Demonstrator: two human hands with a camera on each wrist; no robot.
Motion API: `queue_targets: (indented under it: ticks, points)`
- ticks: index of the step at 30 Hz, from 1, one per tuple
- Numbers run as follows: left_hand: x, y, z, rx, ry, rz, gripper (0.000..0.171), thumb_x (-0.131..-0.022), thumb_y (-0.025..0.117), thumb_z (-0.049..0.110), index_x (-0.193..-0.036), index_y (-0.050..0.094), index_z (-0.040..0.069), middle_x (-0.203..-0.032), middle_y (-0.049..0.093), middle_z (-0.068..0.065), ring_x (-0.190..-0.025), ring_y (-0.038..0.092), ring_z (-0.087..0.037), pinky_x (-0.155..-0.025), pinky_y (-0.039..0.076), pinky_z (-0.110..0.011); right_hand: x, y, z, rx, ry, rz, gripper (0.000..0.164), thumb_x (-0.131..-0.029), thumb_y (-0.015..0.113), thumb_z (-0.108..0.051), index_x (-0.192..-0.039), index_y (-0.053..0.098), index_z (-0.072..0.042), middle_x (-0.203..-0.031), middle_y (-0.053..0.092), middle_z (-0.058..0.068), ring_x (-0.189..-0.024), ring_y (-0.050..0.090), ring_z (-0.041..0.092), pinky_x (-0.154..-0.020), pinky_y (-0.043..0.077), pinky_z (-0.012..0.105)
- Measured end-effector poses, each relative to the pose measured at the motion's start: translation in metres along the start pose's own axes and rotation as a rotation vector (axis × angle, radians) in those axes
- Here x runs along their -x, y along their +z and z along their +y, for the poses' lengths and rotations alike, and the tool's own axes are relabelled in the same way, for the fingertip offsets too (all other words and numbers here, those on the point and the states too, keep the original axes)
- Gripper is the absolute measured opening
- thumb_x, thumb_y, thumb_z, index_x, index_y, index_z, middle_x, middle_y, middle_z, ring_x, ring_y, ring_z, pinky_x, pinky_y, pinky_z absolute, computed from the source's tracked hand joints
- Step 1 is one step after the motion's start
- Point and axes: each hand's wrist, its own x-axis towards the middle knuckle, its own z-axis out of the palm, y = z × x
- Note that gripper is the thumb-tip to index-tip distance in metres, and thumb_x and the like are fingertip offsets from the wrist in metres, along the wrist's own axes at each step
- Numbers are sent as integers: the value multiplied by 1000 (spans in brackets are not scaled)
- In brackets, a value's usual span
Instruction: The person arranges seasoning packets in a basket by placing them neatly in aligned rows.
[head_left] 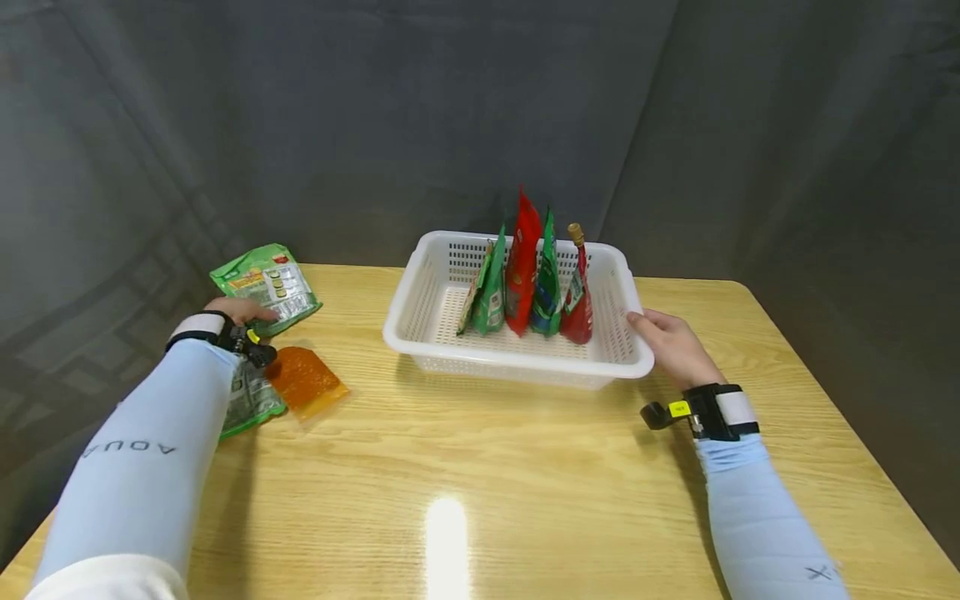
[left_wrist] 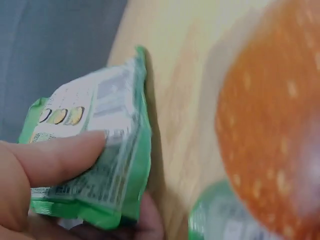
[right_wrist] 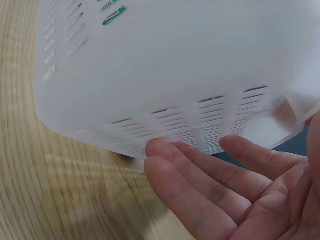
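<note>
At the table's left side my left hand (head_left: 243, 311) grips a green and white food packet (head_left: 279, 283). In the left wrist view the thumb lies across the packet's printed face, with fingers underneath. The right hand (head_left: 678, 348) holds the right end of a white plastic basket (head_left: 517, 357), thumb over the rim. From the right wrist view, its fingers (right_wrist: 195, 190) extend along the slotted outer wall. Inside the basket stand a red packet (head_left: 522, 271), several green packets (head_left: 547, 283) and a red bottle-shaped pouch (head_left: 577, 308).
Near the left forearm lies a clear pouch of orange-red sauce (head_left: 303, 379), beside another green packet (head_left: 251, 400) partly covered by the arm. A dark curtain (head_left: 450, 125) hangs behind the wooden table (head_left: 525, 475).
</note>
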Motion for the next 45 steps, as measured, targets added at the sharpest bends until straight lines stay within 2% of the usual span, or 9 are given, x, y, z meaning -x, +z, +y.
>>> queue_targets:
  ticks: [2, 3, 6, 13, 16, 21, 24, 37, 45]
  points:
    - [1, 2, 2, 56, 22, 28, 80, -99, 53, 33, -147, 15, -19, -145, 27, -35, -123, 38, -40, -99, 43, -40, 0, 0, 1, -7, 3, -1, 69, -105, 41, -48, -152, 35, 2, -140, 48, 31, -116, 54, 39, -77, 52, 30]
    - [4, 6, 3, 159, -11, 93, 86, -96, 55, 36, -148, 12, -17, -147, 24, -33, -124, 36, -38, -99, 44, -39, 0, 0, 1, -7, 4, -1, 69, -105, 40, -48, -152, 34, 2, -140, 48, 31, -116, 54, 39, -78, 52, 30]
    - [9, 16, 9, 250, 50, 200, 82, -95, 59, 36, -149, 21, -12, -153, 23, -30, -132, 36, -40, -101, 45, -46, 1, 0, 2, -8, 14, -1, 70, -104, 40, -50, -152, 34, 1, -141, 47, 30, -116, 54, 39, -81, 52, 33]
    - [16, 38, 25, 57, 310, 356, 58, -94, 65, 27, -134, 50, -12, -133, 51, -33, -107, 54, -38, -80, 48, -41, 3, -1, 0, 9, 11, 4, 72, -104, 41, -52, -153, 34, 0, -141, 47, 29, -115, 54, 39, -83, 52, 37]
    - [16, 45, 29, 17, 368, 324, 54, -93, 66, 18, -133, 48, -14, -133, 50, -35, -112, 52, -40, -85, 47, -43, 4, -2, 0, 15, 9, 6, 72, -103, 41, -52, -152, 34, 0, -141, 48, 28, -115, 54, 39, -82, 52, 37]
    - [16, 55, 34, 32, 382, 172, 58, -98, 58, 15, -144, 36, -11, -143, 41, -34, -121, 49, -43, -96, 48, -49, 3, -2, 0, 20, 9, 9, 72, -103, 41, -52, -153, 34, 0, -141, 48, 29, -114, 54, 40, -83, 52, 38]
    - [17, 60, 35, 36, 393, 129, 60, -102, 54, 19, -149, 30, -9, -146, 37, -33, -124, 47, -44, -99, 46, -51, 2, -2, 0, 18, 9, 7, 72, -103, 41, -52, -153, 34, 0, -141, 48, 29, -115, 54, 40, -83, 52, 39]
    - [23, 69, 38, 165, 392, 221, 56, -108, 36, 25, -150, 27, -10, -147, 38, -33, -124, 48, -41, -97, 47, -51, 1, 0, -1, 7, -5, 4, 70, -104, 41, -49, -152, 34, 1, -140, 49, 30, -113, 55, 39, -80, 54, 34]
    - [39, 66, 51, 235, 452, 278, 54, -107, 37, 23, -150, 30, -9, -146, 40, -31, -124, 50, -41, -83, 56, -34, 1, 0, 0, 16, 1, 8, 72, -103, 42, -51, -153, 34, 0, -140, 49, 29, -114, 55, 40, -79, 53, 34]
